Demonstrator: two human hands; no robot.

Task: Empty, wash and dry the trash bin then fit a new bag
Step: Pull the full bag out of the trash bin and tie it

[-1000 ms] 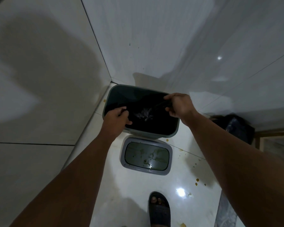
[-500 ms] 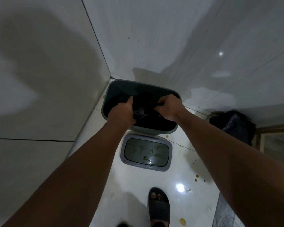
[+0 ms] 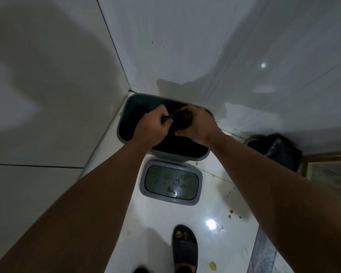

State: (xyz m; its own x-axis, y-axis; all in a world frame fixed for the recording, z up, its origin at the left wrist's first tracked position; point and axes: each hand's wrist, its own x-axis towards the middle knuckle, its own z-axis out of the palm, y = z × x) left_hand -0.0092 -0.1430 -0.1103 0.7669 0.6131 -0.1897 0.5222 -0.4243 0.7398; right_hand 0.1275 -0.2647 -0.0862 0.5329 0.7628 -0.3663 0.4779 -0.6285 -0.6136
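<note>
One sandalled foot (image 3: 184, 248) is seen on the floor (image 3: 215, 243); beyond it, the lid (image 3: 170, 182) lies flat. In the floor's far corner, the bin (image 3: 130, 107) is stood, its black bag (image 3: 180, 121) gripped, gathered, by left hand (image 3: 153, 128) and right hand (image 3: 198, 125).

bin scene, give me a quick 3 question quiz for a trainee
1. True or false: the lid is fitted on the bin.
2. What do the left hand and the right hand both grip? A) the black bag B) the lid C) a sponge
3. Fill in: the bin stands in the ____ where two walls meet.

Key: 1 false, the lid lies on the floor in front of the bin, stained side up. 2 A, the bag's gathered top is bunched between the hands, over the bin. 3 corner.
</note>
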